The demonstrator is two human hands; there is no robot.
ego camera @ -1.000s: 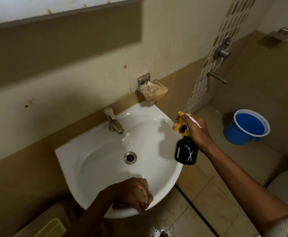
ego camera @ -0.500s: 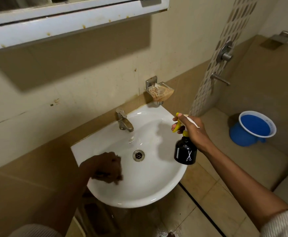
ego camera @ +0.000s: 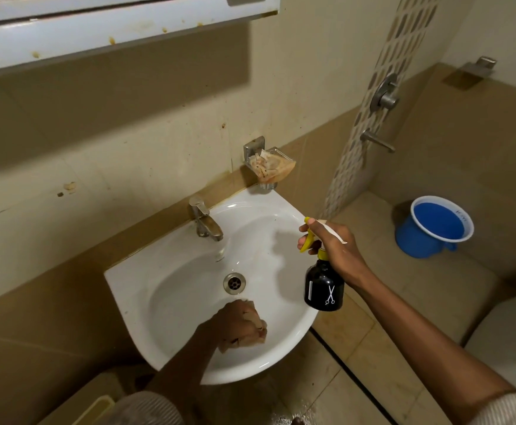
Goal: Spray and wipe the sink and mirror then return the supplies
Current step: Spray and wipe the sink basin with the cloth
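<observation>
With left hand [ego camera: 235,323] gripping the cloth [ego camera: 258,331] and right hand [ego camera: 336,250] curled round the bottle [ego camera: 324,286], a careless trigger squeeze could spray past the sink [ego camera: 127,289].

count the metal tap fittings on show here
3: the basin tap at the sink's back rim, the round shower valve on the patterned tile strip, the spout under it.
</observation>
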